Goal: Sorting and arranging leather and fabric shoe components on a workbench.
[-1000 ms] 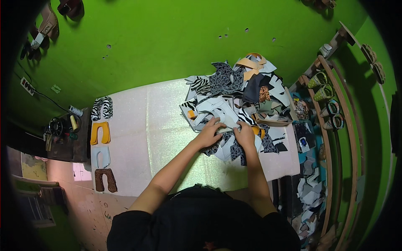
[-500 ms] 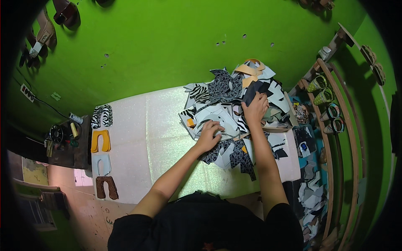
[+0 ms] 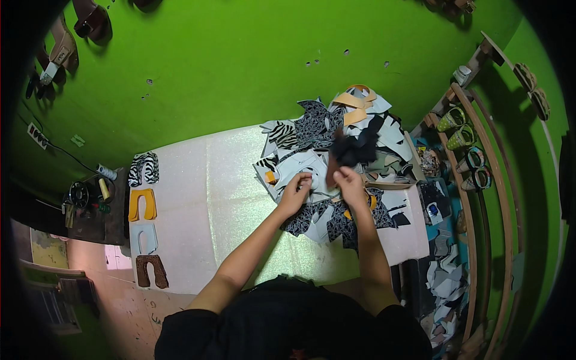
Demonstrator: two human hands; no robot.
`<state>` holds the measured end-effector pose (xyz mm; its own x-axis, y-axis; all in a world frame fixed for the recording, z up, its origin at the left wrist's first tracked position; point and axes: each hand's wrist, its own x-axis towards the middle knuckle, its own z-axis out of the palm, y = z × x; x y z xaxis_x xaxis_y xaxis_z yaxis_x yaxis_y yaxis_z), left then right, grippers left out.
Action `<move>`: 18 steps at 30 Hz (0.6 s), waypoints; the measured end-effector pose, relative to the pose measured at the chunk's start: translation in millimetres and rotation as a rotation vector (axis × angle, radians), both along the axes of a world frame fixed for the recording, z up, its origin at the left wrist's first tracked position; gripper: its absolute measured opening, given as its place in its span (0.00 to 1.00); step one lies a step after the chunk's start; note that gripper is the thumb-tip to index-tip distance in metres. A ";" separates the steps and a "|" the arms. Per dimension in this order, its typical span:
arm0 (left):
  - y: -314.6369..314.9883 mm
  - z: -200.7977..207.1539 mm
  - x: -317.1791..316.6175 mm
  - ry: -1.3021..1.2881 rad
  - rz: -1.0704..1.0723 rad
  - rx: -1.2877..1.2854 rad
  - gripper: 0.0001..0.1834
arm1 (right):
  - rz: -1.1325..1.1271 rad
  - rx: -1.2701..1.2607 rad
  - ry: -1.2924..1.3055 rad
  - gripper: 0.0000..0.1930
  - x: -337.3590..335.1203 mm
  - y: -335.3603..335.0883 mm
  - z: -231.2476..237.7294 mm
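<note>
My right hand is closed on a brown and black scrap of sheet material, blurred by motion, held above a heaped pile of offcuts. My left hand is at the near left side of the pile with its fingers curled together beside white scraps; anything in them is too small to make out. Around the hands lie a zebra-striped scrap, a black web-patterned scrap and tan offcuts.
Four stacks of U-shaped cut pieces line the table's left end: zebra, yellow, pale and brown. A wooden rack with sandals stands right. More scraps lie below it. A dark stand is left.
My right hand has drawn back toward me from the far right of the pile, bringing the dark scrap with it. My left hand has stayed near the same place, its fingers now more curled.
</note>
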<state>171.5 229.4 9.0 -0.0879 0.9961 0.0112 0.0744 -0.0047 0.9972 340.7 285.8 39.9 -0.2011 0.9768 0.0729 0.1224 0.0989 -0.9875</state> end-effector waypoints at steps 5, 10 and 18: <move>-1.5 5.9 -0.9 -0.822 -0.211 -0.318 0.18 | 0.332 -0.217 0.135 0.06 -12.0 -37.6 -8.6; -6.0 12.9 -7.7 -0.591 -0.092 -0.270 0.08 | 0.244 -0.157 -0.032 0.05 -8.2 -49.0 -13.6; -14.9 19.3 -19.0 -0.743 -0.046 -0.328 0.08 | 0.307 -0.149 -0.037 0.09 -8.6 -52.2 -18.5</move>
